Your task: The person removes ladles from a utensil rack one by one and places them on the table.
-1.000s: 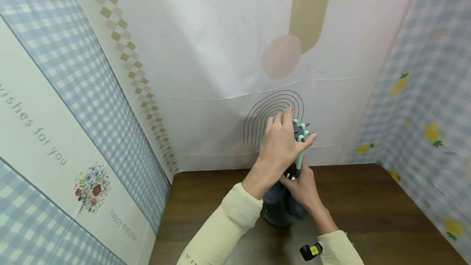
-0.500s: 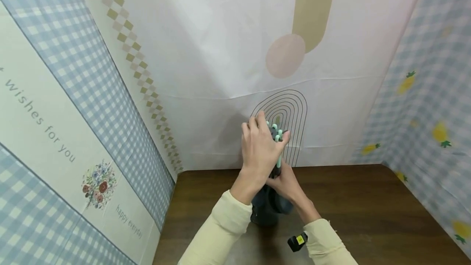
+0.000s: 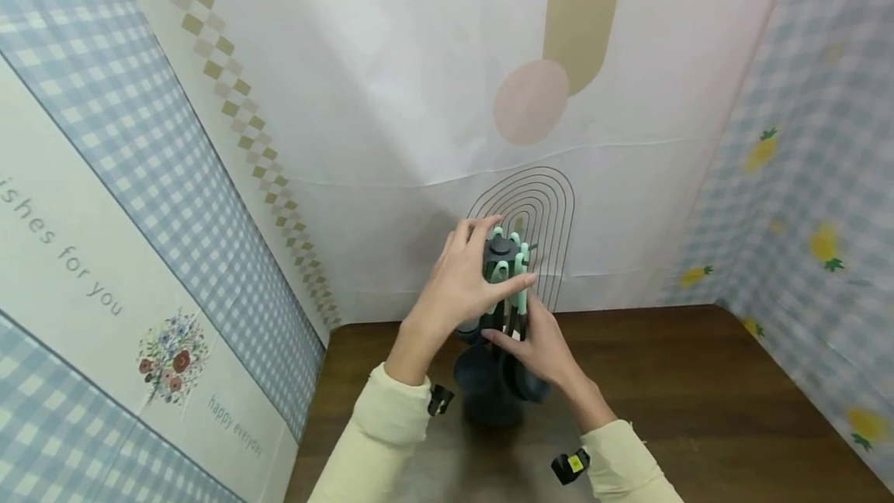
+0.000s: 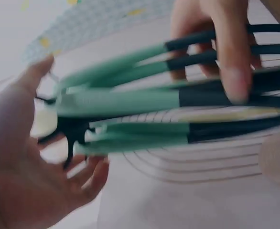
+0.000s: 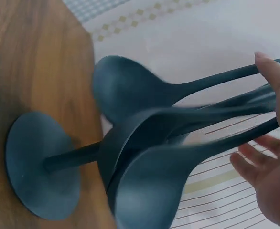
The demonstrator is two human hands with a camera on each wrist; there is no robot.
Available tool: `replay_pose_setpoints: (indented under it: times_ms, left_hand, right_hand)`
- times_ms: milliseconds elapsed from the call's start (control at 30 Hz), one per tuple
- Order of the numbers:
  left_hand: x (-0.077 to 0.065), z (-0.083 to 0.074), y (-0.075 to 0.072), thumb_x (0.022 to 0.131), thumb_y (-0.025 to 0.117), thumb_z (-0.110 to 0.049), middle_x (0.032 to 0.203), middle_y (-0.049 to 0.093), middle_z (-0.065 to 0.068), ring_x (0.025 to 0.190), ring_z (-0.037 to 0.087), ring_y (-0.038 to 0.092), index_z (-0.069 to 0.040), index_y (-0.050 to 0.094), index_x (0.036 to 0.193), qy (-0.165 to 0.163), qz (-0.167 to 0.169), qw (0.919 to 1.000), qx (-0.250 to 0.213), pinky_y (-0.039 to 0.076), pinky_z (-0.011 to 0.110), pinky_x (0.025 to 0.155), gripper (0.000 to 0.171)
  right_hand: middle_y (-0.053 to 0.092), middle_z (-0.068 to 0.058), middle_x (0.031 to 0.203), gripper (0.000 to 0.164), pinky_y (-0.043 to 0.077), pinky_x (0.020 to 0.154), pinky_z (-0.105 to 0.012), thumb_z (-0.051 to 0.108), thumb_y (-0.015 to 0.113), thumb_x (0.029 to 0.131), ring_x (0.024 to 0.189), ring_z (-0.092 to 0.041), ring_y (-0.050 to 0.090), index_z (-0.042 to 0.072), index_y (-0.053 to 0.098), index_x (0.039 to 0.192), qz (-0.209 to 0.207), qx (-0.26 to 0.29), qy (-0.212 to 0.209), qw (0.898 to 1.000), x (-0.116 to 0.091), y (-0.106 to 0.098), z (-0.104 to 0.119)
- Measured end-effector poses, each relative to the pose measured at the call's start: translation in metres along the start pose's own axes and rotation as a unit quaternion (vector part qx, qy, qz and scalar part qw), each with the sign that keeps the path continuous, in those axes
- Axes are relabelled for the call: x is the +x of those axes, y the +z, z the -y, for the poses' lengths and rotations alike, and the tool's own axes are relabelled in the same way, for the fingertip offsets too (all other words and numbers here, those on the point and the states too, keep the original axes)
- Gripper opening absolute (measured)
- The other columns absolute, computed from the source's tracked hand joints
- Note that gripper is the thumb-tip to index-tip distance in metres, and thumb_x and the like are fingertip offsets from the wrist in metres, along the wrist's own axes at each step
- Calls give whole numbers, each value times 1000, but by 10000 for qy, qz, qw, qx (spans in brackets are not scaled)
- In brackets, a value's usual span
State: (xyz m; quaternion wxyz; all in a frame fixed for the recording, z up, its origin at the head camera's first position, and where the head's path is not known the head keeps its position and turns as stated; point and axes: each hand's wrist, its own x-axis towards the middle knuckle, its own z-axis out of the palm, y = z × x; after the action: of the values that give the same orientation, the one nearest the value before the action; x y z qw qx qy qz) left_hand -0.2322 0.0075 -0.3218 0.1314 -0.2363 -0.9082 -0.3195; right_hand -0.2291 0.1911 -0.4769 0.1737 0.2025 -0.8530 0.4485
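Note:
A dark utensil stand (image 3: 500,248) rises from the table, its round base (image 5: 42,167) on the wood. Several dark utensils with mint green handles (image 4: 121,101) hang from its top, among them a ladle (image 5: 125,88). My left hand (image 3: 457,278) spreads around the top of the stand, thumb in front of the handles; its palm (image 4: 20,171) faces the hub (image 4: 75,131). Lower down, my right hand (image 3: 541,344) is around the handles' dark lower parts. Its thumb and fingers are extended loosely beside them, and one fingertip touches a ladle handle in the right wrist view.
The brown wooden table (image 3: 698,394) extends on both sides of the stand. Close behind it hangs a white printed cloth (image 3: 391,239). Blue checked cloth (image 3: 230,192) covers the left side, and pineapple-printed checked cloth (image 3: 789,239) the right.
My left hand has shifted left and loosened from the top, so the hub and hooks now show. The right hand's thumb now extends further across the handles. The head view has shifted slightly.

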Motion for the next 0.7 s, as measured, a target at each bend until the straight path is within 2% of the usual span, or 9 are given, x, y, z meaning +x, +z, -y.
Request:
replay_pose_setpoints:
  times_ms: [133, 233, 300, 400, 467, 500, 533, 600, 700]
  left_hand:
    - [7, 16, -7, 86, 81, -61, 161, 41, 5, 143, 27, 44, -22, 36, 165, 511, 256, 9975, -415, 45, 56, 112, 99]
    - [16, 24, -8, 85, 84, -56, 164, 42, 4, 150, 25, 39, -19, 39, 164, 870, 248, 9938, -654, 39, 57, 117, 98]
    - [23, 27, -8, 85, 85, -53, 164, 44, 3, 152, 23, 39, -18, 40, 163, 1106, 302, 9906, -751, 38, 55, 118, 97]
    - [31, 28, -7, 85, 85, -52, 158, 52, -1, 146, 19, 46, -21, 42, 163, 1331, 576, 9856, -866, 41, 50, 116, 94]
    - [36, 29, -6, 86, 85, -50, 153, 56, -2, 142, 18, 50, -22, 43, 162, 1372, 775, 9830, -944, 43, 47, 115, 91]
    - [37, 29, -6, 87, 85, -49, 151, 58, -2, 140, 18, 51, -23, 43, 162, 1354, 853, 9823, -969, 43, 46, 114, 91]
    - [37, 28, -5, 87, 85, -49, 148, 60, -2, 138, 18, 52, -23, 43, 162, 1327, 908, 9820, -988, 44, 45, 114, 90]
    - [38, 28, -6, 87, 85, -49, 144, 61, -1, 137, 19, 52, -21, 43, 162, 1296, 947, 9822, -980, 43, 46, 114, 90]
    - [37, 26, -5, 88, 85, -49, 139, 61, -1, 136, 19, 51, -20, 43, 162, 1336, 909, 9825, -931, 42, 46, 114, 90]
  right_hand:
    - [40, -15, 161, 105, 49, 101, -63, 39, 87, 89, 136, -38, 50, 22, 22, 170, -556, -368, 145, 9977, -5, -10, 19]
    - [40, -16, 161, 102, 45, 105, -63, 43, 87, 87, 142, -39, 45, 18, 29, 168, -1312, -565, -94, 9897, -8, -16, 35]
    - [43, -19, 157, 95, 46, 104, -58, 49, 84, 89, 140, -38, 46, 13, 37, 163, -1906, -652, -500, 9782, -10, -17, 46]
    - [51, -25, 143, 81, 46, 93, -45, 50, 78, 94, 124, -39, 54, 1, 50, 151, -2703, -761, -1247, 9516, -14, -13, 60]
    - [55, -27, 132, 71, 46, 87, -39, 45, 76, 97, 112, -36, 57, -4, 55, 143, -2930, -806, -1598, 9392, -17, -7, 66]
    - [56, -27, 127, 66, 47, 83, -37, 40, 76, 97, 105, -34, 58, -6, 56, 140, -2946, -837, -1697, 9367, -18, -3, 68]
    - [57, -25, 123, 62, 48, 79, -35, 36, 76, 98, 100, -32, 58, -6, 57, 139, -2885, -850, -1723, 9380, -20, 1, 70]
    - [58, -20, 116, 58, 51, 73, -34, 28, 79, 96, 91, -26, 59, -5, 57, 138, -2639, -835, -1564, 9481, -23, 9, 71]
    - [61, -14, 109, 59, 55, 66, -35, 19, 84, 91, 85, -23, 63, 0, 56, 140, -2241, -933, -991, 9650, -27, 19, 71]
